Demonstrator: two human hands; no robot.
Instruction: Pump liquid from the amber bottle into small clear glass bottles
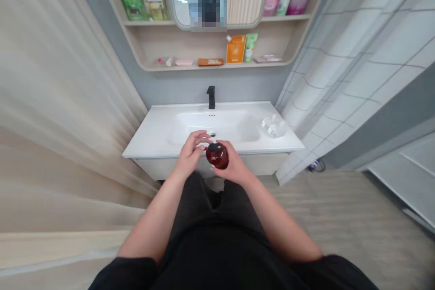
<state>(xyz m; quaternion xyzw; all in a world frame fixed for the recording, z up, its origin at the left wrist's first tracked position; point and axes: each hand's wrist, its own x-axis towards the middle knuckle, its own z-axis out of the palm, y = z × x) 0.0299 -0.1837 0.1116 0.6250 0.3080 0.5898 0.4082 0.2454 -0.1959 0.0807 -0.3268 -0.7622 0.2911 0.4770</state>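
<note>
Your right hand (233, 163) grips the dark red bottle (219, 159) around its side. Your left hand (192, 153) is open, fingers loosely curved just beside the bottle's black top (214, 147); whether they touch is unclear. Beyond your hands, the white tabletop (146, 138) has a basin (238, 129) and black faucet (211, 98), with clear plastic (273, 126) farther right.

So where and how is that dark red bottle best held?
The dark red bottle is probably best gripped around its rounded body, coming from the right, as the right hand has it: the curved sides suit a wrapping hold. This leaves the black top uncovered, with the left hand close on the opposite side.
</note>
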